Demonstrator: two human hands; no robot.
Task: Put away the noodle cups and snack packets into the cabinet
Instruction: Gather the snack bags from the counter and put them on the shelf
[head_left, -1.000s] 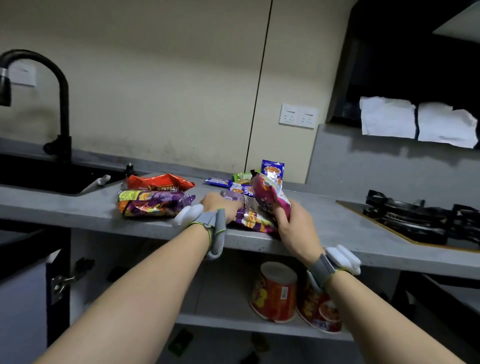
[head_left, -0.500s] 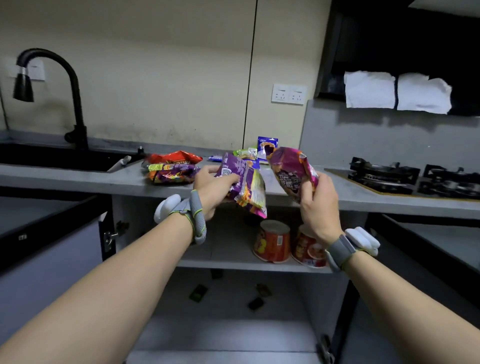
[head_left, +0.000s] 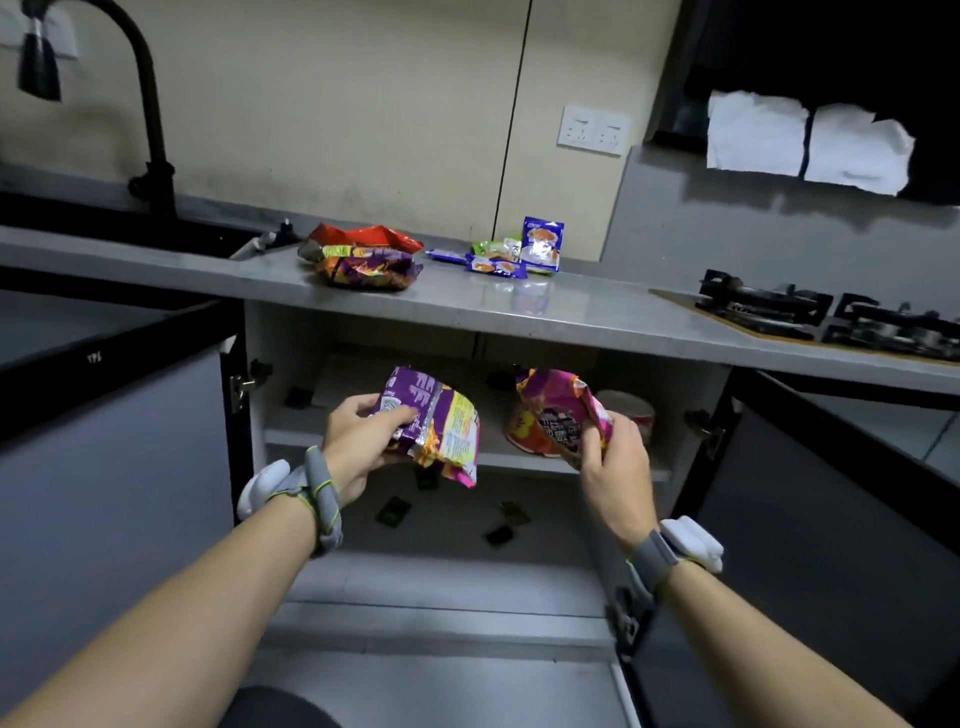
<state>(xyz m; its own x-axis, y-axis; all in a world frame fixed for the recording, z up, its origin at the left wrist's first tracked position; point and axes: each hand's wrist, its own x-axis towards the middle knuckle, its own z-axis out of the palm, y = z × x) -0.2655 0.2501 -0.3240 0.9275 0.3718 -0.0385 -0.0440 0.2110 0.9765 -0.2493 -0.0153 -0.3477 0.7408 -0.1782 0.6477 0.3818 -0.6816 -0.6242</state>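
Note:
My left hand (head_left: 358, 441) grips purple and yellow snack packets (head_left: 441, 423) in front of the open cabinet's shelf (head_left: 291, 439). My right hand (head_left: 615, 467) holds a pink-purple snack packet (head_left: 558, 410) to the right, at shelf height. Behind that packet, red noodle cups (head_left: 631, 410) stand on the shelf, mostly hidden. On the counter (head_left: 519, 312) above remain a red packet (head_left: 363, 236), a purple-orange packet (head_left: 371, 267) and several small blue and green packets (head_left: 519, 252).
Both cabinet doors (head_left: 831, 519) stand open on either side. Small dark packets (head_left: 395, 512) lie on the cabinet floor. A black faucet (head_left: 150, 104) and sink are at the left, a gas stove (head_left: 831, 317) at the right. White cloths (head_left: 805, 137) hang above.
Both hands have come down from counter height to the cabinet shelf opening, carrying their packets. My view has dropped lower and closer to the cabinet.

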